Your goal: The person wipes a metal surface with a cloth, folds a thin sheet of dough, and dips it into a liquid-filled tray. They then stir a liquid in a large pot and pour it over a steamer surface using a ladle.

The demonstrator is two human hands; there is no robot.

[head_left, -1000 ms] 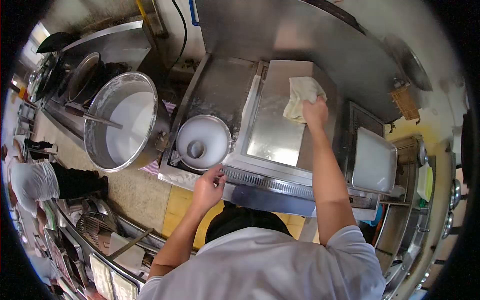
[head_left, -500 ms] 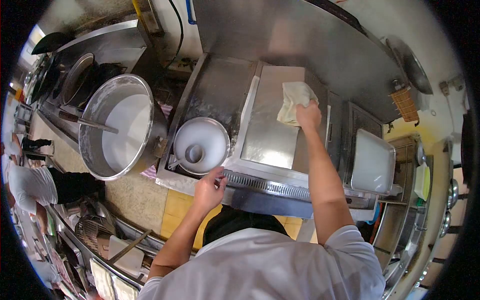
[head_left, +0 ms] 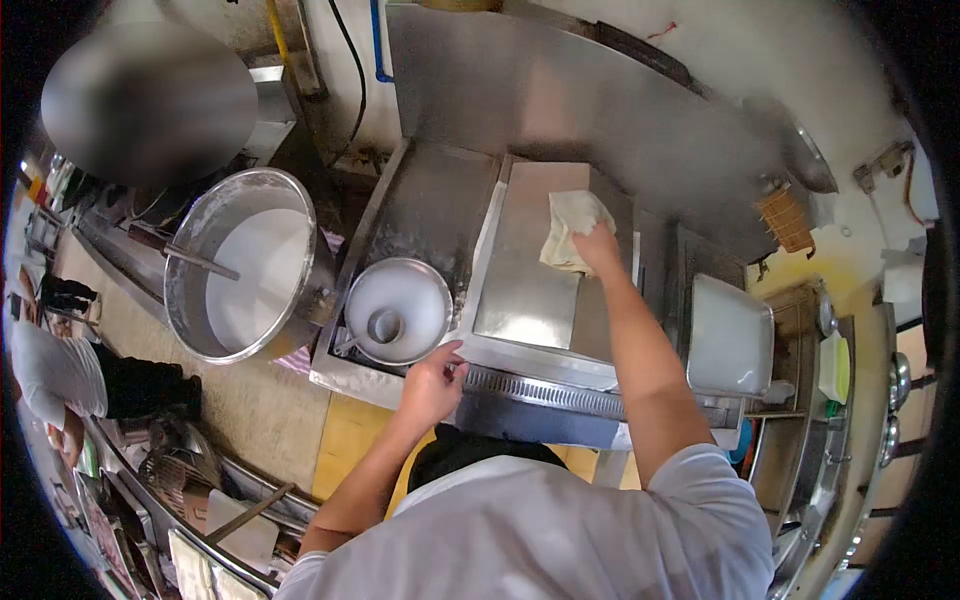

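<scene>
My right hand grips a folded cream cloth and presses it on the flat stainless-steel cover of the counter unit in front of me. Its fingertips are partly hidden by the cloth. My left hand hovers at the unit's front edge, fingers loosely bent and apart, with nothing in it. Just beyond that hand, a metal bowl of white liquid sits on the left section of the counter. A small metal ladle or cup rests inside the bowl.
To the left stands a large metal pot of white liquid, with a handled tool across its rim. A white tray lies on the right. A wicker basket hangs on the wall. Another person is at far left.
The view has shifted slightly, so the counter appears lower. My left hand has moved a little right along the front edge. My right hand stays on the cloth, nearly in place.
</scene>
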